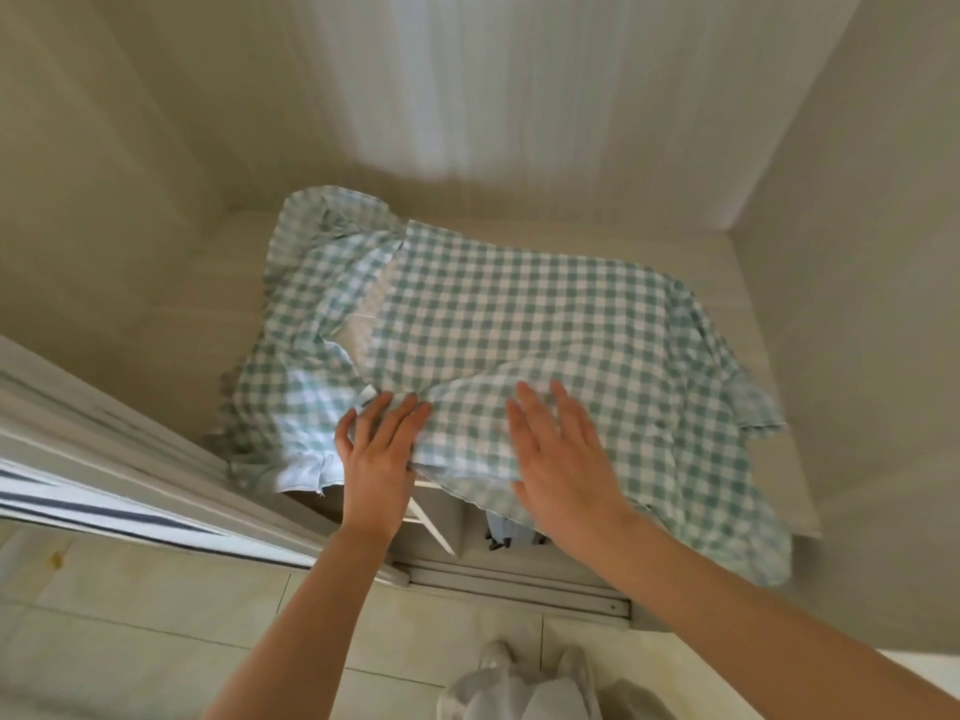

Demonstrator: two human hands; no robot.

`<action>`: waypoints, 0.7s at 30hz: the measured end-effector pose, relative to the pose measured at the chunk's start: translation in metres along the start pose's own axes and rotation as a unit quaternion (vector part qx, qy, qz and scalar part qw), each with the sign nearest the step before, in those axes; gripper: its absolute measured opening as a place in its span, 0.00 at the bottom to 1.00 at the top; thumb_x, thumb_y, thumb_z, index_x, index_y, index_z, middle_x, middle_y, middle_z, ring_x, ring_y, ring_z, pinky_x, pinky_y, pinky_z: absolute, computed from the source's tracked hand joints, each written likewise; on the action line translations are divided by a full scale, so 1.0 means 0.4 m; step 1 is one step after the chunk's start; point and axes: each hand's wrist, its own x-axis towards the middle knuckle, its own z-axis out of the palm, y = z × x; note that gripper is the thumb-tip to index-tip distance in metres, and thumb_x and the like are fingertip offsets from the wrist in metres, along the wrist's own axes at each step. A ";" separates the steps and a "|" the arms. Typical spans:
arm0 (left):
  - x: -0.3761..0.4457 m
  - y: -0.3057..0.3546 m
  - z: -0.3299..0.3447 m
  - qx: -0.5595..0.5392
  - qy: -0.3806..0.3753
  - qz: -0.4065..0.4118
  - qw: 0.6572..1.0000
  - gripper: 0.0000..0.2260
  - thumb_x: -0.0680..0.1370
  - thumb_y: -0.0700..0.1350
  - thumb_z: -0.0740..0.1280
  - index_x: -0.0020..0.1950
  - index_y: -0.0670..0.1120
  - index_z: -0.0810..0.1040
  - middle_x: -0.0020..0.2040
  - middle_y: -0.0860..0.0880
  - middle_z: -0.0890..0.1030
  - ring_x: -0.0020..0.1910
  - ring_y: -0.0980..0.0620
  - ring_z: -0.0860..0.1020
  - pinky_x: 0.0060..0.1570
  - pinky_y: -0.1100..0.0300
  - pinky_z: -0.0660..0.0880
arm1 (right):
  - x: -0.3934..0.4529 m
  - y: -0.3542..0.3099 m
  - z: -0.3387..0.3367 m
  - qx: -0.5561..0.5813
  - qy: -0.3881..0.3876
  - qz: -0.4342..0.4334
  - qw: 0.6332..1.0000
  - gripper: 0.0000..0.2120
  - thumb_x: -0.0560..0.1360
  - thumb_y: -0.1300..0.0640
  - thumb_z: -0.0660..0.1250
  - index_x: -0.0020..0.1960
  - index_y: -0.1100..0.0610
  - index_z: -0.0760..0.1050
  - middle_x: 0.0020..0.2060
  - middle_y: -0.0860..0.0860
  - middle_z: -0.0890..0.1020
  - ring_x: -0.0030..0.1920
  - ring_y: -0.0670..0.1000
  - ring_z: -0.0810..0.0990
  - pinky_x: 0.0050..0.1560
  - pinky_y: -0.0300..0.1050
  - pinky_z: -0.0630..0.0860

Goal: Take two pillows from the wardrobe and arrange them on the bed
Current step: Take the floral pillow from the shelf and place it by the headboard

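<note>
Two pillows in green-and-white checked covers lie stacked on a wardrobe shelf [753,272]. The top pillow [519,314] overhangs the shelf's front edge. The lower pillow [291,356] sticks out at the left, its frilled edge showing. My left hand [376,449] rests at the front edge where the two pillows meet, fingers spread, thumb at the lower one. My right hand [563,454] lies flat and open on the top pillow's front part. Neither hand has closed around the fabric.
The wardrobe's sliding door [104,459] stands at the left, its floor track [519,584] below the shelf. Beige walls close in the shelf at the back and sides. Hanging items [511,532] show under the shelf. Pale floor tiles and my feet [519,683] are below.
</note>
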 end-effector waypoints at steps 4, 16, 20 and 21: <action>0.035 0.003 -0.013 -0.025 0.032 0.035 0.999 0.13 0.75 0.42 0.64 0.51 0.40 0.86 0.49 0.45 0.87 0.56 0.37 0.81 0.59 0.30 0.70 | 0.067 -0.043 0.011 0.005 -0.003 -0.034 0.999 0.44 0.75 0.47 0.68 0.78 0.58 0.44 0.78 0.59 0.45 0.75 0.68 0.41 0.73 0.66 0.44; 0.184 0.097 -0.086 -0.126 0.059 0.019 0.990 0.12 0.66 0.29 0.74 0.47 0.39 0.87 0.44 0.42 0.86 0.54 0.35 0.82 0.60 0.26 0.69 | 0.144 0.045 -0.049 -0.041 0.109 -0.011 0.993 0.41 0.65 0.46 0.76 0.72 0.59 0.66 0.70 0.60 0.70 0.68 0.67 0.69 0.66 0.67 0.65; 0.205 0.139 -0.104 -0.117 0.045 -0.008 0.992 0.19 0.65 0.27 0.76 0.53 0.40 0.86 0.51 0.42 0.86 0.60 0.36 0.80 0.66 0.28 0.65 | 0.183 0.085 -0.112 -0.044 0.111 -0.027 0.992 0.31 0.67 0.53 0.75 0.67 0.59 0.70 0.63 0.58 0.77 0.59 0.63 0.77 0.58 0.58 0.72; 0.206 0.151 -0.113 -0.111 0.037 -0.017 0.993 0.20 0.66 0.28 0.75 0.57 0.40 0.85 0.56 0.42 0.85 0.64 0.35 0.77 0.67 0.29 0.64 | 0.192 0.095 -0.133 -0.049 0.114 -0.035 0.992 0.28 0.68 0.53 0.73 0.66 0.58 0.71 0.60 0.57 0.79 0.56 0.61 0.79 0.53 0.56 0.73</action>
